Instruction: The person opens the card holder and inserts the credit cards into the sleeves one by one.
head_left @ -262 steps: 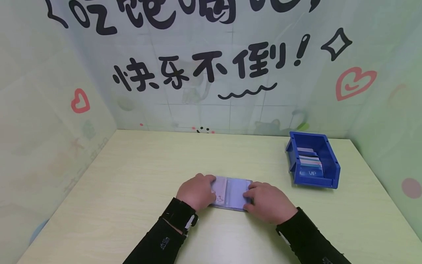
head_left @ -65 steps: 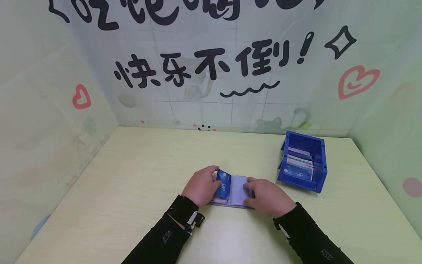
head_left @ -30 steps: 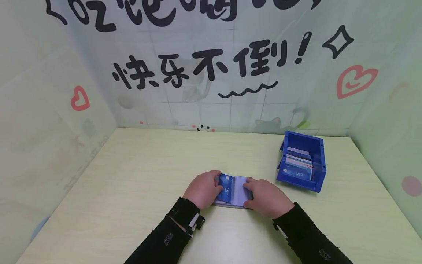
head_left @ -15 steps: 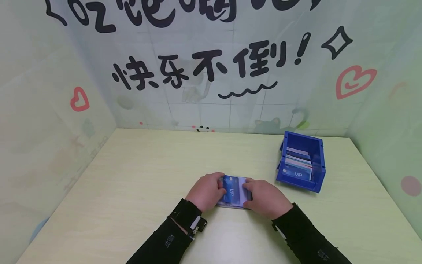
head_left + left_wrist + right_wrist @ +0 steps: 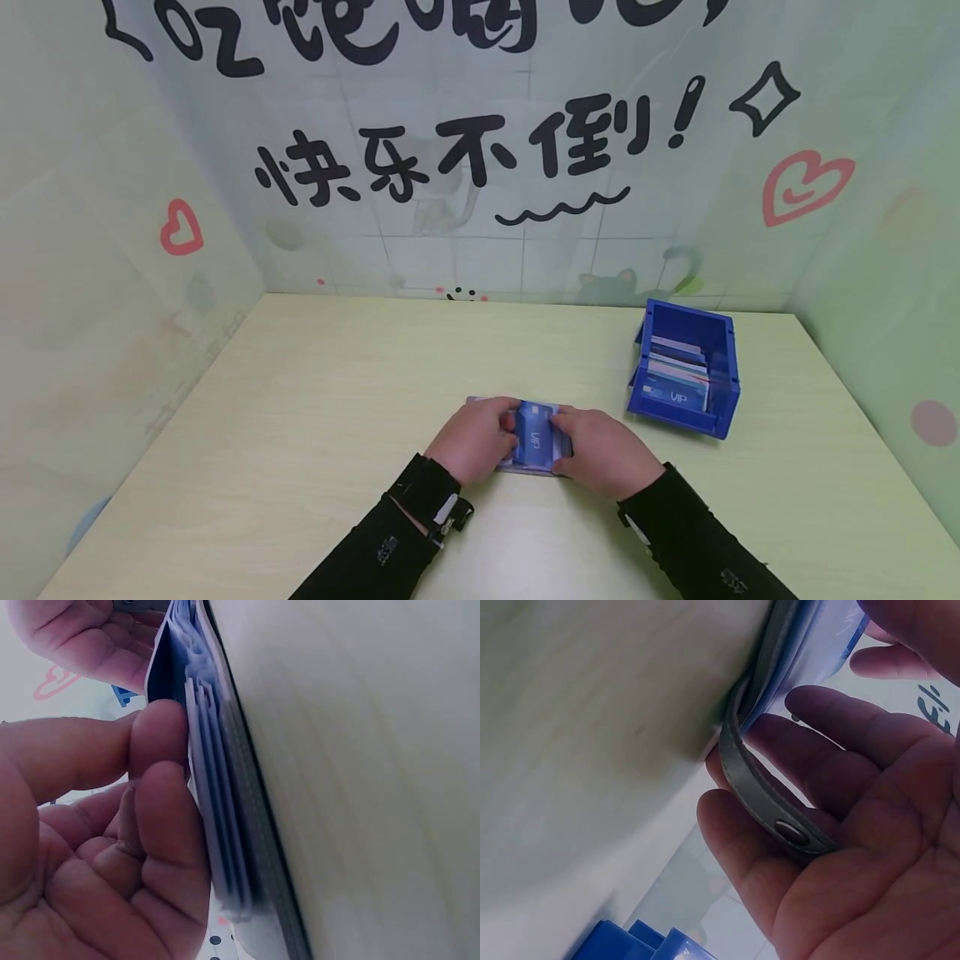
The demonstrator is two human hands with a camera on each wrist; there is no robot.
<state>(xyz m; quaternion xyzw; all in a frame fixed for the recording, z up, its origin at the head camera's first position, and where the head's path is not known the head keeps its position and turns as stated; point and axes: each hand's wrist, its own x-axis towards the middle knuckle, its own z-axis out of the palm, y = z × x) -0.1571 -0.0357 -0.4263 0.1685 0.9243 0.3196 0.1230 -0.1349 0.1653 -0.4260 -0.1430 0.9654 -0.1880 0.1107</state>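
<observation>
A card holder [image 5: 225,817] with several clear sleeves lies opened out on the table. Across its right-hand page sits a blue VIP card [image 5: 535,440], largely within the sleeve in the head view. My left hand [image 5: 474,437] pinches the card's left edge, with the other fingers bent against the sleeves. At the holder's right edge, my right hand [image 5: 611,452] grips the cover with thumb and fingers. A grey snap strap [image 5: 754,789] loops from that edge between the right fingers. Most of the left-hand page is hidden under my left hand.
A blue plastic bin [image 5: 726,362] stands on the table [image 5: 360,375] at the back right. Inside it several cards [image 5: 677,390] stand in a row, a VIP card foremost. Printed cloth walls [image 5: 480,258] close off the back and both sides.
The blue card, over the left-hand page 2.2 s ago, has slid right onto the right-hand page, my left hand moving with it. My right hand keeps its hold on the holder's edge.
</observation>
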